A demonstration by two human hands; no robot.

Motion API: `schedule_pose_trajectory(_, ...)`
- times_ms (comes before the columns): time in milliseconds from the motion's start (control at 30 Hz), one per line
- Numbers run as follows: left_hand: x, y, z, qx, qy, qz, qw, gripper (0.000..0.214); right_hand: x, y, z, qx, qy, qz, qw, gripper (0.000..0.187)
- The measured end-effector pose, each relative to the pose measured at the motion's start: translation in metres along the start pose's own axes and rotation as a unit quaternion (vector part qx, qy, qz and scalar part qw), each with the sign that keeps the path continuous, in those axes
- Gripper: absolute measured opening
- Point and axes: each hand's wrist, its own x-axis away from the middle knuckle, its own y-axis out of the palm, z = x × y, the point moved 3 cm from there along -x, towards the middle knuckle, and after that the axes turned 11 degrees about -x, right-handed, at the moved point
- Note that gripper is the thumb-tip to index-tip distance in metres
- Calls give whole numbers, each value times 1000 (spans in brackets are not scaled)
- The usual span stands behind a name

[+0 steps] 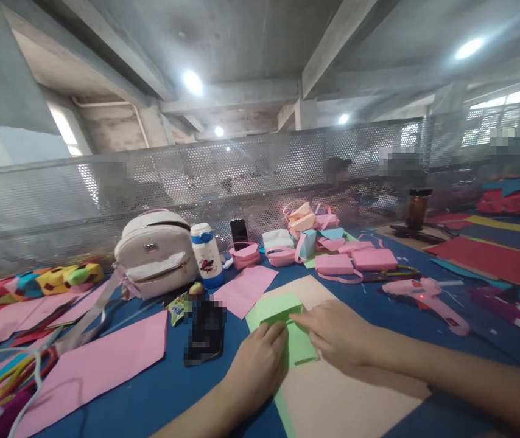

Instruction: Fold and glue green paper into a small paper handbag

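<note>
A light green sheet of paper [274, 307] lies partly folded on a peach sheet [333, 398] on the blue table. My left hand [256, 365] rests on the green paper's near part, fingers curled and pressed down on the fold. My right hand [335, 331] lies flat over the paper's right side, fingertips pointing left onto the folded flap. Neither hand lifts the paper off the table.
A pink glue gun [427, 295] lies to the right. Pink paper sheets [98, 362], a pale backpack [154, 252], a white bottle [206, 254], a phone [238, 232] and small pink paper bags [335, 264] fill the table. A mesh screen [260, 176] stands behind.
</note>
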Motion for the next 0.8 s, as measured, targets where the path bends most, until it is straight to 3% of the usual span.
schedule_pose_trajectory(200, -1, 4, 1, -24, 18, 10, 999, 58, -4, 14, -2, 47, 79, -115, 989, 41)
schedule_pose_trajectory(400, 0, -3, 4, -19, 22, 6, 1000, 47, -18, 11, -2, 30, 86, -146, 985, 27)
schedule_pose_trajectory(533, 3, 0, 2, -8, 28, 23, 999, 51, -23, 2, 3, 13, 80, -153, 985, 18)
schedule_pose_trajectory(800, 2, -2, 1, 3, 27, 18, 999, 53, -21, 8, -6, 16, 81, -132, 988, 22)
